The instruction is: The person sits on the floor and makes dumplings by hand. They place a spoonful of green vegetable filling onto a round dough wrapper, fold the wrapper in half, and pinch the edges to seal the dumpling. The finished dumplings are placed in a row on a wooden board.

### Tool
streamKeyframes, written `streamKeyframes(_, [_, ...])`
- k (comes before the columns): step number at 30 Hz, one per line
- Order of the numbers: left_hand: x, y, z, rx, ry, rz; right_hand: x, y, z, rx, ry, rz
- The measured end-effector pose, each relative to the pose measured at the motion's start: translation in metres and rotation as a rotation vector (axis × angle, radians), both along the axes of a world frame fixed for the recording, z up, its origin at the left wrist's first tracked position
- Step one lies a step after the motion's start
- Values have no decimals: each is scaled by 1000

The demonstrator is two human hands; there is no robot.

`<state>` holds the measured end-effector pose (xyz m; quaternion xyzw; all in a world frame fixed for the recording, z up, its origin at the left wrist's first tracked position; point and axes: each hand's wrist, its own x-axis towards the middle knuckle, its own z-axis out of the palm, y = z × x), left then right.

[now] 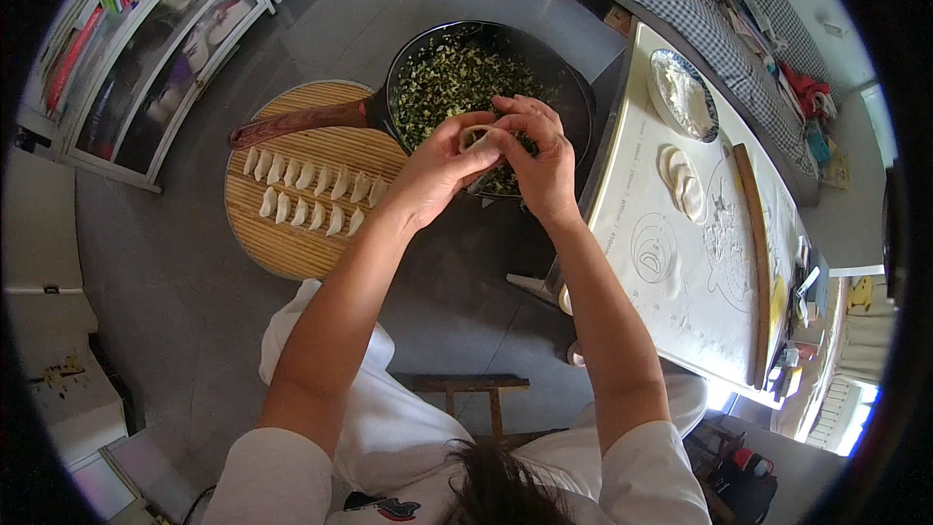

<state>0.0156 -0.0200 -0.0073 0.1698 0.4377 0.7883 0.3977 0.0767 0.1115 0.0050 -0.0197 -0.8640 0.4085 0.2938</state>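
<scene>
Over the near side of a dark pan [581,126], my left hand [434,173] and my right hand [541,157] meet around a dumpling wrapper [470,135]. The fingers of both are closed on it, and only its pale curved rim shows. Whether filling lies inside is hidden. Chopped green and pale filling [457,73] covers much of the pan below. To the left, finished dumplings [316,215] lie in two rows on a round slatted bamboo tray [321,102]. The pan's wooden handle [301,122] extends over the tray's far side.
At right stands a table with a white mat [622,224]. On it are a bowl of flour [680,97], stacked pale wrappers [682,185] and a long rolling pin [755,262]. A wooden stool [471,384] is near my legs; a cabinet [160,58] stands far left.
</scene>
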Motion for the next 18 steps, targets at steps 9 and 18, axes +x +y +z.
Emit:
streamKeyframes(9, [-11,-8,1,192,-168,-15,4,-3,-13,-306,-63,188])
streamKeyframes(18, [-8,-6,3,285,-294,-69,4,-10,-3,36,49,15])
